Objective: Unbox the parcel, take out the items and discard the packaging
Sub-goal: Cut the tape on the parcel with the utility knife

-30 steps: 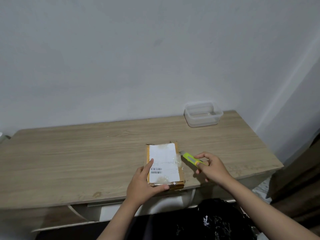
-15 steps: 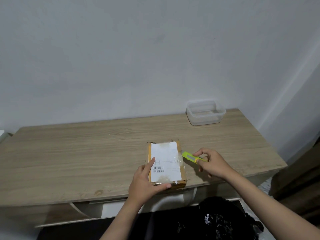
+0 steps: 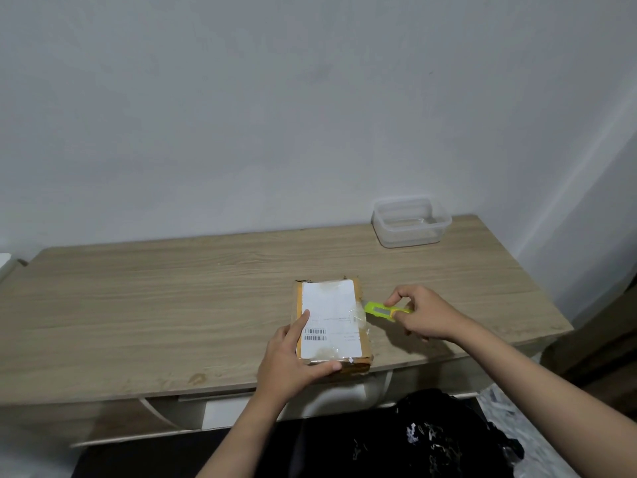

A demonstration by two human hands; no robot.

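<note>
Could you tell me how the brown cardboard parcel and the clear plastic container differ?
The brown cardboard parcel is opaque, taped shut and labelled; the clear plastic container is see-through, open-topped and unlabelled. The parcel lies near the front edge under the left hand; the container stands untouched at the back. Both rest on the wooden desk.

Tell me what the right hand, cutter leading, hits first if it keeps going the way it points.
The right hand aims the yellow-green box cutter leftward, so it would likely meet the taped right edge of the cardboard parcel first; its tip looks almost there, though depth is unclear.
</note>
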